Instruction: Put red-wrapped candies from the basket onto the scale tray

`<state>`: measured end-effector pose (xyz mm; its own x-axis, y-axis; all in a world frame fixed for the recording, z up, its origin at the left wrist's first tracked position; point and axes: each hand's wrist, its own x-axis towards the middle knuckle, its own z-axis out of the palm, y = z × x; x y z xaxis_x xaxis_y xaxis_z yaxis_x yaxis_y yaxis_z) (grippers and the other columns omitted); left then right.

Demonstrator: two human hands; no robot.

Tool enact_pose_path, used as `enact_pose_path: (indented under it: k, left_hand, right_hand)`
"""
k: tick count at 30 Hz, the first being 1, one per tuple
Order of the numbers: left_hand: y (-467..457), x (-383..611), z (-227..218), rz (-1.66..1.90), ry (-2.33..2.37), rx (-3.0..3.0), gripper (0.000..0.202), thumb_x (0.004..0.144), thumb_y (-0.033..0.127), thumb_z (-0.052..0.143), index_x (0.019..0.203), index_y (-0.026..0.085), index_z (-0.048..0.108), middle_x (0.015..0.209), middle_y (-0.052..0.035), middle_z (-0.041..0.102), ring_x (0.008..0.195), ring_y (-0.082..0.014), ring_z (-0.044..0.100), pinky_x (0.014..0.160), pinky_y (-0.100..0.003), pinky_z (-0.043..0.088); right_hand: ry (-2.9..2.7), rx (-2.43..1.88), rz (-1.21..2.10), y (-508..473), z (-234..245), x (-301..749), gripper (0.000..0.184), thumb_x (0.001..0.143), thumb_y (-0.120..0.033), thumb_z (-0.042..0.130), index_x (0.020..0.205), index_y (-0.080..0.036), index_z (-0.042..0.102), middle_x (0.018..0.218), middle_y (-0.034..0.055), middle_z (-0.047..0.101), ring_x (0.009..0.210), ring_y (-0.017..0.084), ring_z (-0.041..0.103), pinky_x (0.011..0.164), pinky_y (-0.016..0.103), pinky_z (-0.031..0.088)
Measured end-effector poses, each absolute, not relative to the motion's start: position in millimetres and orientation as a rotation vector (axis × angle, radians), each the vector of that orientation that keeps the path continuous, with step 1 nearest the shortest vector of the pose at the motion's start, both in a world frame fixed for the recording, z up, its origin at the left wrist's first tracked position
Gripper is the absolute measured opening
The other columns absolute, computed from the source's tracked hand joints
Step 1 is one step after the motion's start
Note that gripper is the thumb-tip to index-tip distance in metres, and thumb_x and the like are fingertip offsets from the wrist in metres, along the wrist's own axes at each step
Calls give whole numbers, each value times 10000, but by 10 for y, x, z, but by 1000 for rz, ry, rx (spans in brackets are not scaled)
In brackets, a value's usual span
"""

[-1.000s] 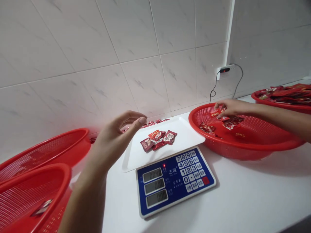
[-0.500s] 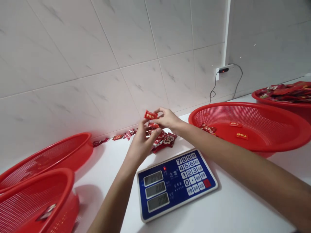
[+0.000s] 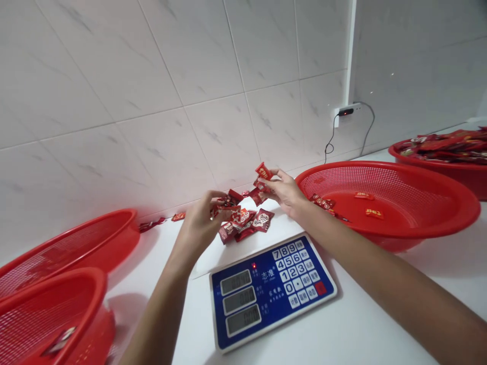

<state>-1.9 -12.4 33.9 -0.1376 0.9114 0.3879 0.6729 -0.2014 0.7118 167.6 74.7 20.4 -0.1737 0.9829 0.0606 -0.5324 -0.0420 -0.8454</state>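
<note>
My left hand is closed on red candy packets just above the white tray of a blue electronic scale. My right hand pinches other red candy packets, a little to the right and higher, over the tray's far side. A small pile of wrapped candies lies on the tray between and below both hands.
A red mesh basket with a few candies stands right of the scale; another piled with packets is behind it. Two red baskets sit at the left. Loose candies lie along the tiled wall. A plug and cable hang on the wall.
My right hand came from the right basket with packets to the scale tray, met my left hand there, and the two hands have since drawn apart, each holding packets.
</note>
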Motion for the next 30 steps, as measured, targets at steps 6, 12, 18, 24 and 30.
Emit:
enact_pose_path:
  k: [6, 12, 18, 24, 30]
  left_hand:
    - [-100, -54, 355, 1329, 1841, 1817, 395, 668, 375, 689, 1017, 207, 609, 948, -79, 715, 859, -263, 678, 766, -418, 526]
    - [2, -19, 235, 1251, 1827, 1874, 346, 669, 481, 716, 818, 171, 683, 751, -53, 691, 714, -230, 626, 631, -319, 456]
    - [81, -140, 161, 1411, 1848, 1798, 485, 748, 637, 638, 827, 159, 652, 725, -37, 644, 731, -216, 608, 629, -304, 442]
    - [-105, -14, 375, 1782, 1605, 1680, 365, 765, 554, 679, 743, 198, 601, 696, 0, 575, 657, -149, 546, 605, -279, 469]
    - [-274, 156, 516, 1761, 1499, 1767, 306, 848, 466, 641, 684, 220, 561, 651, 9, 486, 573, -132, 460, 527, -286, 433]
  right_hand:
    - [-675, -596, 1559, 690, 250, 1789, 243, 746, -59, 671, 832, -223, 512, 736, -42, 637, 751, 105, 647, 638, 208, 536]
    - [-715, -503, 1630, 730, 333, 1759, 252, 768, -34, 656, 830, -225, 504, 729, -58, 626, 716, 83, 627, 628, 191, 532]
    - [-858, -571, 1632, 739, 266, 1764, 227, 749, -58, 702, 811, -207, 541, 758, -29, 628, 754, 116, 639, 672, 235, 551]
    - [-882, -565, 1618, 710, 303, 1795, 222, 766, -53, 690, 812, -201, 532, 723, -39, 618, 711, 105, 622, 638, 225, 541]
    - [-889, -534, 1647, 669, 331, 1805, 207, 758, -34, 683, 803, -187, 552, 716, -29, 619, 716, 110, 619, 590, 220, 520]
